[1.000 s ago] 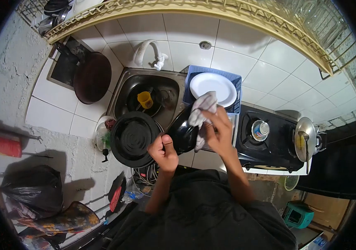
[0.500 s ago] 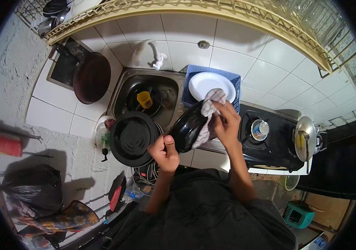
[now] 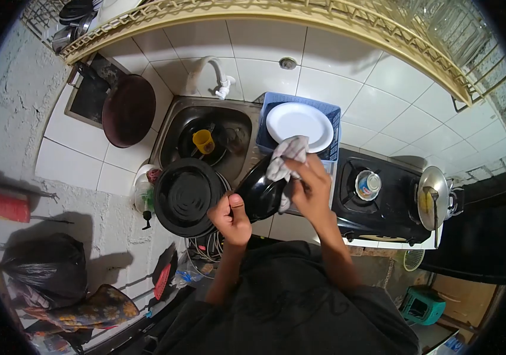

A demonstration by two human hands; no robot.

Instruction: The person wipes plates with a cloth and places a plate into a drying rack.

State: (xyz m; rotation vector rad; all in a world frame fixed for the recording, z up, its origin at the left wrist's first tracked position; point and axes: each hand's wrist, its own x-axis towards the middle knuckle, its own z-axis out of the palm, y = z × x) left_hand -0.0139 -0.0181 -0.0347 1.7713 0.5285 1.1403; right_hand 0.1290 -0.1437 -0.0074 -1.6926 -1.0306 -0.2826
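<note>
In the middle of the head view, my left hand grips the near left rim of a glossy black plate, thumb on top. The plate is tilted between my hands. My right hand is closed on a checkered cloth, which lies against the plate's far right rim and partly covers it. Some of my right fingers are hidden behind the cloth and plate. Just left of my left hand is a stack of black plates.
The metal sink holds black dishes and a yellow cup. Behind my right hand, a blue basket contains a white plate. A black stove stands to the right, with a pan. Overhead runs a yellow rack.
My right hand and the cloth have shifted left and slightly down along the plate's rim. My left hand keeps its grip on the plate, almost in place.
</note>
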